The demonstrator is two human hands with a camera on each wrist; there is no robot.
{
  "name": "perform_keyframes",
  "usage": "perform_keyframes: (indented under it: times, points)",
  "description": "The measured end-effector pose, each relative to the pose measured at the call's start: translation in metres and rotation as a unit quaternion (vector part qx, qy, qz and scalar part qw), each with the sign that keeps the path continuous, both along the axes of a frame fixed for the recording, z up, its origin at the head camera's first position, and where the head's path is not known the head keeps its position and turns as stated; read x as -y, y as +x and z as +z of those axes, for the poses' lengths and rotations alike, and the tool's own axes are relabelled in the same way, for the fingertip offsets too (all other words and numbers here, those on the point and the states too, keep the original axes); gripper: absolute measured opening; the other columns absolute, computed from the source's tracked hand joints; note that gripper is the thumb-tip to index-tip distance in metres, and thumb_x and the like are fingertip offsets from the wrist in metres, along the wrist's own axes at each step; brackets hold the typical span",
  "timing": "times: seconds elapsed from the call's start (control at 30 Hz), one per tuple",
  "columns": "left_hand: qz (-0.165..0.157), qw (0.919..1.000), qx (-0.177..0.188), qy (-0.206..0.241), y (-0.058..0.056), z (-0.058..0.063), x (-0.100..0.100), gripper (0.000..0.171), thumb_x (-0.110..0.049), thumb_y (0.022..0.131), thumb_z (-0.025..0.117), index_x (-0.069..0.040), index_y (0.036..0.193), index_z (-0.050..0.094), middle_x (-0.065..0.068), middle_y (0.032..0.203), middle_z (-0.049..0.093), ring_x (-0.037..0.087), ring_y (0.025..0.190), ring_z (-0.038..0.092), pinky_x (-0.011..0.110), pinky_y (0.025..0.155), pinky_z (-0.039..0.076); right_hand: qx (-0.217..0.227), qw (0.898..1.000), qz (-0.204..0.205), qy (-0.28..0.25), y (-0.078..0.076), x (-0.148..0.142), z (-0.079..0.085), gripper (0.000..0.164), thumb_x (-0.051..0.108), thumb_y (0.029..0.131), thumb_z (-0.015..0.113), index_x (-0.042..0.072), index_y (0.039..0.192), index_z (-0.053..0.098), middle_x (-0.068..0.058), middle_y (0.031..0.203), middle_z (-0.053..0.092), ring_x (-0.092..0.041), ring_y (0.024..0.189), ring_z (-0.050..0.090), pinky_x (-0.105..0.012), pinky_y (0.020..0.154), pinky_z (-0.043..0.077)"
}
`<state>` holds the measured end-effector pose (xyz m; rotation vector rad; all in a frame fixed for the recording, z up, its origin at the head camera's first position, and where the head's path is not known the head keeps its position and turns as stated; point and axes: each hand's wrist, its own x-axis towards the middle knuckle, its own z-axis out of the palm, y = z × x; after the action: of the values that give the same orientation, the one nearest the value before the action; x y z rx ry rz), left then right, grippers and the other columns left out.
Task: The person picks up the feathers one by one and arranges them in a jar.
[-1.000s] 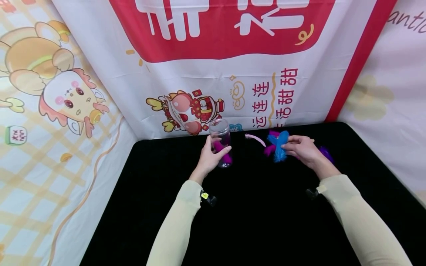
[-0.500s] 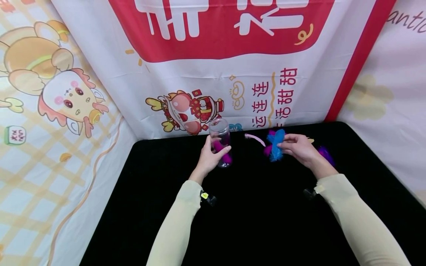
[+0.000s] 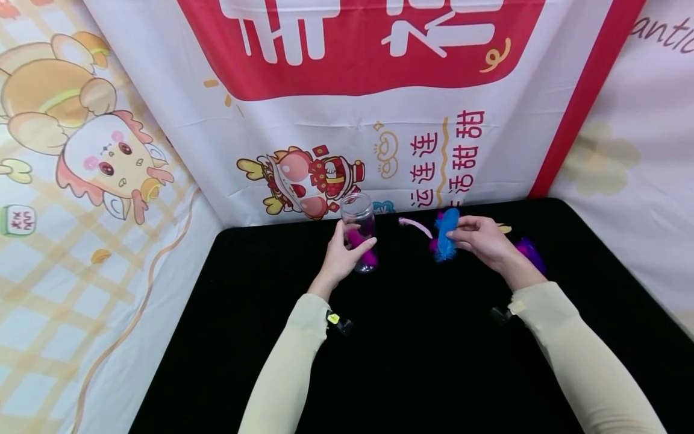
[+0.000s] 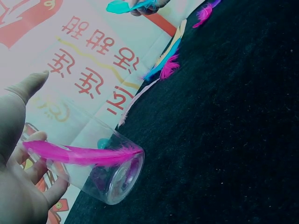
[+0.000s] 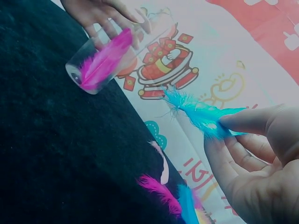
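Note:
My left hand [image 3: 341, 253] grips a clear plastic jar [image 3: 358, 208] around its side, its mouth at the top in the head view. Inside the jar leans a magenta feather [image 4: 88, 154]. To the right, my right hand [image 3: 482, 238] pinches a blue feather [image 5: 201, 114] between thumb and fingers, raised above the other feathers. On the cloth beneath lie a pale pink curved feather [image 5: 161, 161], a magenta feather [image 5: 161, 193] and another blue feather [image 5: 188, 205]. In the head view the held feather partly hides the magenta one.
A black cloth [image 3: 412, 337] covers the table. A purple feather [image 3: 530, 254] and a pale yellow feather [image 3: 505, 228] lie beyond my right hand, near the back edge. A printed white and red backdrop [image 3: 347, 126] hangs directly behind the table, with another printed sheet [image 3: 81, 241] at the left.
My right hand has moved slightly left with the blue feather, toward the jar, uncovering more of the yellow and purple feathers. My left hand and the jar have stayed in place.

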<state>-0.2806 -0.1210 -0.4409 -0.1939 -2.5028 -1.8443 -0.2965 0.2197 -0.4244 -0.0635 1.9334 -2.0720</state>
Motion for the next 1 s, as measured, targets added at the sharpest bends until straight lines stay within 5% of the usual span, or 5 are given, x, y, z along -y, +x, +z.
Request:
perform_keyframes:
  times: [0.17, 0.47, 1.0]
  points:
    - [-0.011, 0.9999, 0.012, -0.005, 0.01, 0.018, -0.001, 0.068, -0.028, 0.096, 0.074, -0.011, 0.149, 0.035, 0.019, 0.152, 0.047, 0.03, 0.143, 0.041, 0.053, 0.118, 0.034, 0.0, 1.0, 0.002, -0.009, -0.001, 0.003, 0.001, 0.02, 0.002, 0.099, 0.066, -0.003, 0.112, 0.052, 0.002, 0.091, 0.069, -0.008, 0.086, 0.067, -0.024, 0.081, 0.058]
    - [0.012, 0.9998, -0.013, -0.007, -0.011, -0.015, 0.002, 0.07, -0.044, 0.091, 0.078, -0.025, 0.146, 0.038, 0.004, 0.145, 0.054, 0.019, 0.138, 0.044, 0.048, 0.116, 0.036, -0.015, 0.999, 0.008, -0.028, -0.002, 0.01, 0.005, 0.014, -0.001, 0.098, 0.065, -0.003, 0.109, 0.057, 0.0, 0.091, 0.072, -0.01, 0.086, 0.069, -0.025, 0.082, 0.059]
    - [0.015, 0.9995, -0.026, -0.009, -0.014, -0.019, 0.001, 0.067, -0.04, 0.092, 0.078, -0.026, 0.144, 0.039, -0.001, 0.138, 0.056, 0.019, 0.136, 0.046, 0.05, 0.115, 0.038, -0.021, 1.0, 0.007, -0.015, -0.007, 0.019, 0.009, 0.018, 0.0, 0.098, 0.067, -0.006, 0.111, 0.056, 0.0, 0.091, 0.072, -0.01, 0.085, 0.069, -0.026, 0.081, 0.059]
